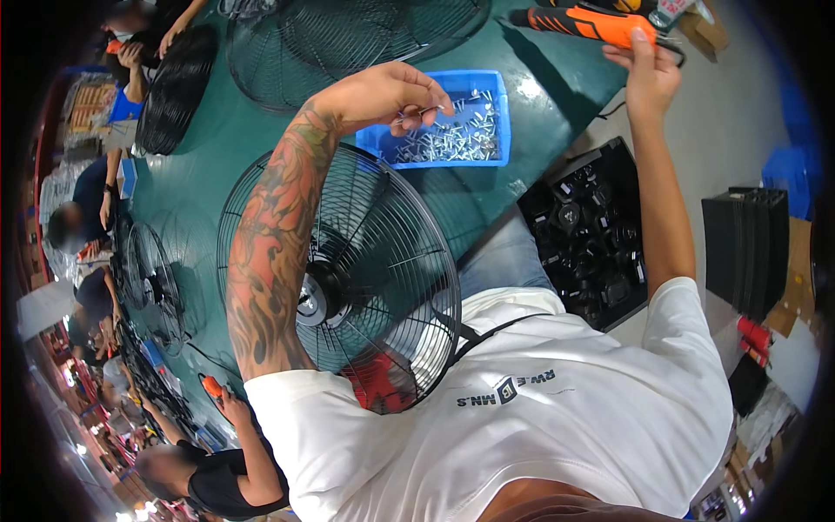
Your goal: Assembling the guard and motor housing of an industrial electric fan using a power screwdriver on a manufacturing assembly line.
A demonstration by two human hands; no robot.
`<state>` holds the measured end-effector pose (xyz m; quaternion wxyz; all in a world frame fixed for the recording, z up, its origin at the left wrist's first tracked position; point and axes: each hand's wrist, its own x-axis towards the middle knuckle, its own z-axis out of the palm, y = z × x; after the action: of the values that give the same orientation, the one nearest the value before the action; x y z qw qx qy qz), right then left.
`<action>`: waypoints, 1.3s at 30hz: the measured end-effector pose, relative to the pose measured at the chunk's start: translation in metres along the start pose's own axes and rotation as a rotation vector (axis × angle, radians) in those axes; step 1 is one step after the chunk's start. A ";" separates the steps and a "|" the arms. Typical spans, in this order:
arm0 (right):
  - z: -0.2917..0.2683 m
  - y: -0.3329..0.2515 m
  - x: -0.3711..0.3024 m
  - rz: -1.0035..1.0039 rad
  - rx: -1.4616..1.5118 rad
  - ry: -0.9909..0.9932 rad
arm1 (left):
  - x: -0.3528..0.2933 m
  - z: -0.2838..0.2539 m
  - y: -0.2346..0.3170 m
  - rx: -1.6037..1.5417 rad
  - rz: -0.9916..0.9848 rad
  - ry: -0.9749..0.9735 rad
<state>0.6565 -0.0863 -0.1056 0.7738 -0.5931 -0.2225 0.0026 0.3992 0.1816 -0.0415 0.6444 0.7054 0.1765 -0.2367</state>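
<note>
Where the bin [504, 130] stands, wire guards [396, 230] crowd it.

A head-worn fisheye looks down from close above the green table [196, 191].

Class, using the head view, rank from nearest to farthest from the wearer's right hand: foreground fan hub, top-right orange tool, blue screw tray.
1. Orange tool: held in the right hand.
2. Blue screw tray: left of that hand.
3. Fan hub: farther left, lower down.
</note>
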 end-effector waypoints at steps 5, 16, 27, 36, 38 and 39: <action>0.039 -0.025 0.024 -0.489 -0.217 0.004 | -0.008 0.011 0.007 -0.016 -0.005 0.065; 0.105 -0.004 0.003 -0.227 0.005 -0.235 | -0.081 0.034 0.019 -0.049 0.109 0.205; 0.110 -0.193 -0.084 0.168 1.107 -0.768 | -0.186 0.161 -0.030 0.580 0.465 0.765; 0.183 -0.217 -0.135 0.050 0.990 -1.574 | -0.228 0.189 -0.083 0.663 0.629 0.925; 0.187 -0.213 -0.140 -0.006 1.075 -1.751 | -0.236 0.192 -0.092 0.662 0.633 0.945; 0.187 -0.212 -0.143 0.018 1.018 -1.703 | -0.239 0.192 -0.096 0.671 0.643 0.959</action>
<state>0.4080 -0.0160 0.0774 0.5179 0.0083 -0.6721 0.5290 0.1287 0.0142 0.0024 0.2789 0.9122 0.1410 0.2650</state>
